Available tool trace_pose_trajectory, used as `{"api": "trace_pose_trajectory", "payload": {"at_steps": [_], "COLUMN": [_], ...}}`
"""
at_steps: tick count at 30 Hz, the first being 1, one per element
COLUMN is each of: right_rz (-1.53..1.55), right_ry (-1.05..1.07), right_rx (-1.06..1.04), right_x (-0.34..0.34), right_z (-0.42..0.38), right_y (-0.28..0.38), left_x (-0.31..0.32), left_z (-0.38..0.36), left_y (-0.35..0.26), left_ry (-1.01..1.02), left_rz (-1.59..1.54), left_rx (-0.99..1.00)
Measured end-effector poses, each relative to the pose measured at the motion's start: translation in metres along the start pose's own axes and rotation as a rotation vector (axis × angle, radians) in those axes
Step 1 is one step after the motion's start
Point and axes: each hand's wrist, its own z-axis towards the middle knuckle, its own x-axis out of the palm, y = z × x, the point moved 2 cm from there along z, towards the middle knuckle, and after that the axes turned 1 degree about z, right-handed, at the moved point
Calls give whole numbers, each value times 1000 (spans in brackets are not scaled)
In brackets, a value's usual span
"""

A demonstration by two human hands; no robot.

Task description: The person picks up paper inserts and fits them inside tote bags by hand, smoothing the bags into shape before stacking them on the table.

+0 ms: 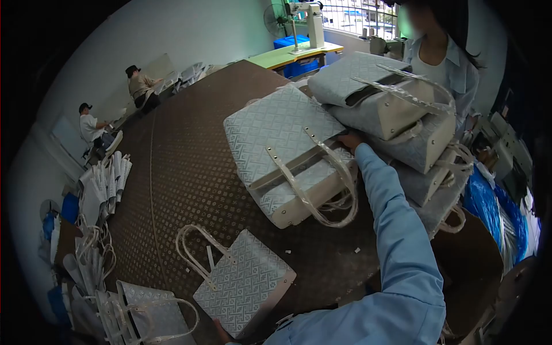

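My right hand (349,140), at the end of a light blue sleeve, is at the edge of a patterned grey handbag (282,129) lying on the brown table; its fingers are partly hidden by the bag. Two wrapped handles hang over that bag's near side. Close to the bottom edge, my left hand (221,332) touches the lower corner of a smaller patterned handbag (247,282), whose looped handles point up and left. Only a bit of this hand shows.
Stacked handbags (368,75) stand at the right, beside a standing person (440,63). A sewing machine (313,29) is at the back. Two seated people (141,86) work far left. More handbags (155,313) and rolled pieces (109,178) line the left edge. An open carton (471,270) is lower right.
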Motion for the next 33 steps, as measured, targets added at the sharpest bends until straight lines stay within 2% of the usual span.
{"api": "trace_pose_trajectory", "payload": {"at_steps": [1,3,4,6,7,9,12,15,21,22,23,24,25,27,28,30,32,33], "right_rz": [0,226,212,-470,-489,-398,-360,-313,-378,-382,-439,-495,-500,-982,-990,-197,-55,213], "right_ry": [22,202,203,-91,-80,-148,-4,28,-100,-99,-62,-29,-36,-36,-42,-193,-370,-528], "right_rx": [1,-98,-75,-259,-239,-321,-228,-216,-369,-376,-278,-179,-186,-485,-486,-340,-376,-330], "right_x": [6,6,4,-1,-4,-1,-4,-3,-3,-4,-6,-9,-13,-22,-29,-48,-57,-43], "right_z": [9,14,11,6,3,1,-2,8,8,11,14,13,7,-6,-16,-51,-156,-206], "right_y": [-2,-10,-11,-6,-10,-9,-2,-15,-12,-9,-7,-10,-13,-21,-31,-58,-46,-52], "left_x": [0,0,-1,-3,-6,-16,-36,-50,-84,-87,-87,-84,-66,-4,-4,-5,24,34], "left_z": [4,11,12,10,7,5,4,11,20,20,23,28,23,-12,-12,-10,-18,-21], "left_y": [-1,0,7,28,37,40,26,20,27,31,35,36,31,4,3,-2,-19,-26], "left_ry": [-20,-50,-62,-86,-100,-129,-167,-178,-172,-172,-145,-114,-107,-26,-21,-26,16,50], "left_rz": [-5,-6,-4,-2,-1,5,28,36,5,-2,-6,-9,-17,-62,-68,84,86,94], "left_rx": [11,10,-8,-61,-82,-91,-75,-60,-11,-11,-9,-8,-9,-3,-8,-10,-50,-86]}}
